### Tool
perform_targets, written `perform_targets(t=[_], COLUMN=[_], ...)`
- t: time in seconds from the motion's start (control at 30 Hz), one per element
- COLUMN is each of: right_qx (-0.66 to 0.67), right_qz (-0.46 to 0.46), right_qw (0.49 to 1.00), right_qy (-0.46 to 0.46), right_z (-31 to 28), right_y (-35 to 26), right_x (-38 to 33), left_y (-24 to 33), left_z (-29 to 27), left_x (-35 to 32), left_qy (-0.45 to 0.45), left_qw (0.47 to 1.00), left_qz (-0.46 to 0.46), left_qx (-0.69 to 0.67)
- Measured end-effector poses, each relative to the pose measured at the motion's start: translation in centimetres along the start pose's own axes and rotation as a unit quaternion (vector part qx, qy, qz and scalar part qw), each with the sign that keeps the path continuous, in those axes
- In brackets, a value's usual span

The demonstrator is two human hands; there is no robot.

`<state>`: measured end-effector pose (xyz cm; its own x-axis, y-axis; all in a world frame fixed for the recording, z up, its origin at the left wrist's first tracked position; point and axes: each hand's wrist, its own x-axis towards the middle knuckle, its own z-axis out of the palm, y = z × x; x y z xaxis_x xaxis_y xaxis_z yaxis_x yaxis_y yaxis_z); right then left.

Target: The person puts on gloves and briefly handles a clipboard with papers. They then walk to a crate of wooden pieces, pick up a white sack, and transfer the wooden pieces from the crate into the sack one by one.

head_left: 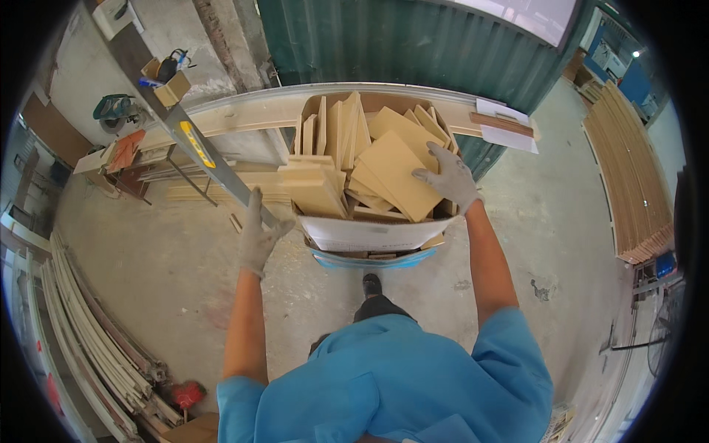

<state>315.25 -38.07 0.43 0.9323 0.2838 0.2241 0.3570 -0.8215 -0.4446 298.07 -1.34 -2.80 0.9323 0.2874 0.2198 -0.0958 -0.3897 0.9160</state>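
A cardboard box [369, 235] full of pale wooden offcuts [317, 188] is in front of me, above the concrete floor. My left hand [258, 235], in a grey work glove, is raised at the box's left side, just under a long grey metal bar [188, 140] that slants up to the left. My right hand [449, 177], also gloved, rests with spread fingers on a flat square board [395, 177] at the box's right edge. Whether either hand grips the box itself is hidden.
A long pale beam [251, 111] runs behind the box, before a green corrugated wall [413, 37]. White strips [81, 332] lie stacked at left, wooden planks [631, 177] at right. A small box of tools [168, 77] sits on the slanted bar.
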Motion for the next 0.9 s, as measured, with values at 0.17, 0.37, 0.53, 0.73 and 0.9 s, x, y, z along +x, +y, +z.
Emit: perform_targets(t=[0.17, 0.37, 0.53, 0.73, 0.9], right_qx=[-0.157, -0.012, 0.089, 0.082, 0.278], right_qz=[-0.12, -0.113, 0.01, 0.163, 0.233], right_qw=[0.975, 0.992, 0.989, 0.974, 0.909], right_qy=[-0.101, -0.054, 0.121, -0.131, -0.205], right_z=[4.2, 4.9, 1.1, -0.8, -1.3], right_y=[-0.9, 1.1, 5.3, 12.1, 13.7], right_x=[2.7, 3.3, 6.1, 8.0, 5.7], left_y=[2.5, 1.8, -2.0, -7.6, -8.6], left_z=[4.3, 6.6, 3.1, 2.7, 1.8], left_x=[6.2, 6.5, 8.1, 10.7, 13.2], left_qy=[-0.084, -0.093, 0.027, -0.028, -0.073], left_qw=[0.993, 0.946, 0.999, 0.979, 0.99], left_qz=[0.024, 0.111, -0.007, -0.094, -0.12], left_qx=[0.075, 0.289, 0.027, 0.179, 0.004])
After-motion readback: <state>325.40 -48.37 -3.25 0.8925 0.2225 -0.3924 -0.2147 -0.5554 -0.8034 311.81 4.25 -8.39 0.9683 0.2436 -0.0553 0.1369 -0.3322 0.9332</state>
